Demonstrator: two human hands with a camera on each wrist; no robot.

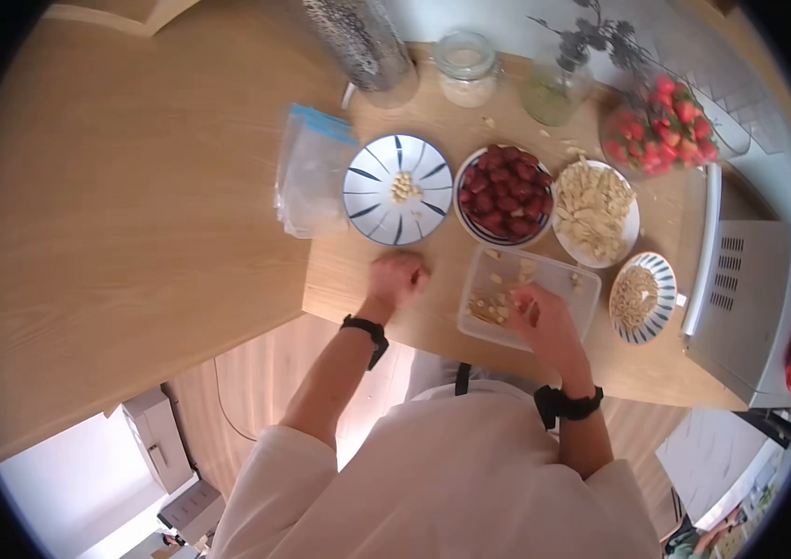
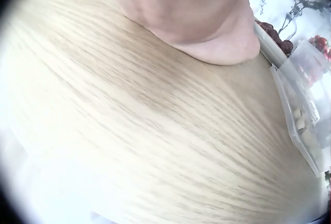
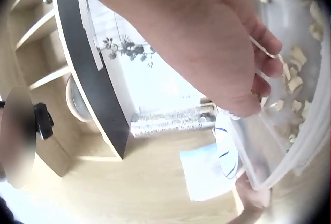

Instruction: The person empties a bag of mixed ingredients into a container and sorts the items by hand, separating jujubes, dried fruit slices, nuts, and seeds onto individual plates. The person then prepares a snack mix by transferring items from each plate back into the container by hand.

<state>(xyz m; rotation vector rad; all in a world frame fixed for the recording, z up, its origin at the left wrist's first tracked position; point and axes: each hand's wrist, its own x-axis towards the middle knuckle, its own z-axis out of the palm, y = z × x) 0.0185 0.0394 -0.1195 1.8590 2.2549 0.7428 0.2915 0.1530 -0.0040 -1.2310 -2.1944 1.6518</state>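
My right hand [image 1: 545,321] is over a clear plastic container [image 1: 466,326] with pale slices [image 3: 295,83] in it. Its fingers are bent, and a thin pale slice [image 3: 261,47] shows pinched between them in the right wrist view. My left hand [image 1: 399,278] rests on the wooden table, fingers loosely curled, just below a blue-striped plate [image 1: 372,200]. A small heap of pale pieces [image 1: 404,188] lies on that plate. The left wrist view shows the heel of the left hand [image 2: 227,45] against the wood; its fingers are hidden.
Behind the container stand a bowl of red dates [image 1: 507,191] and a plate of pale slices [image 1: 593,210]. A striped bowl of grains [image 1: 638,296] is to the right. Strawberries [image 1: 666,135], a glass jar [image 1: 465,70] and zip bags [image 1: 310,177] stand around; a white appliance [image 1: 750,298] borders the right.
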